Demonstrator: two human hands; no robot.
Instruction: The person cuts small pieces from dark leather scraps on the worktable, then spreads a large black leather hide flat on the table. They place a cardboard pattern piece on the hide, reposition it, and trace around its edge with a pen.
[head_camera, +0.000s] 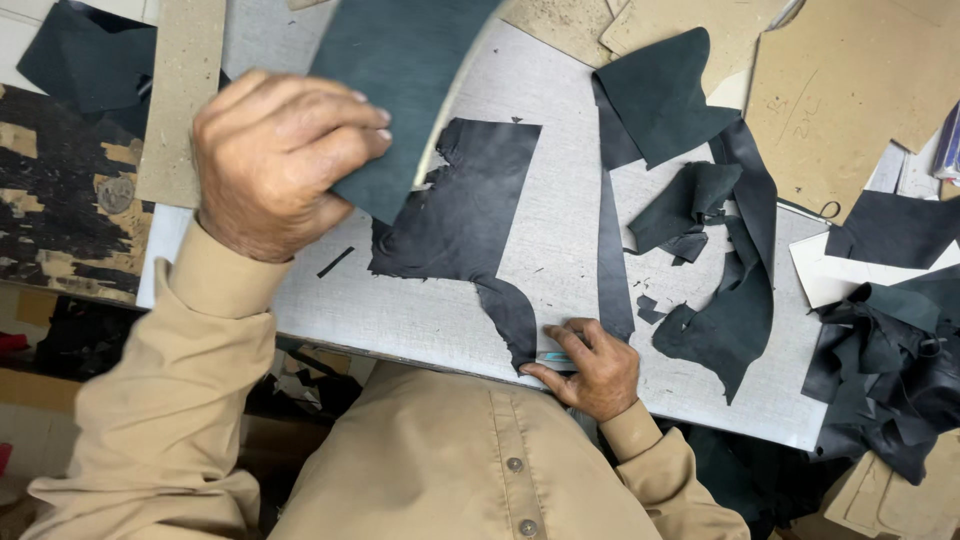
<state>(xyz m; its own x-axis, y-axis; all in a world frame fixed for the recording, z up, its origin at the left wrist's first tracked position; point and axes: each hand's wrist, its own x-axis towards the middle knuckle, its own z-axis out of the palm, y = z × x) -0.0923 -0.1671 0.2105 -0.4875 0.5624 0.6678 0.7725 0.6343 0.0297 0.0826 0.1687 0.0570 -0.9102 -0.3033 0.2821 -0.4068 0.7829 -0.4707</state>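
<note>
My left hand (275, 160) pinches a cut dark green leather piece (400, 90), lifted at 11 o'clock over the desk (420, 310). My right hand (590, 365), curled around a small knife (553, 357), presses the black leather sheet (470, 215) at 6 o'clock. One piece looks cut out; plenty of sheet seems left to cut.

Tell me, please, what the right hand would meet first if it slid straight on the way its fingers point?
Probably the narrow tail of the dark leather piece; the right hand points left along the board's near edge, fingertips almost on it.
</note>
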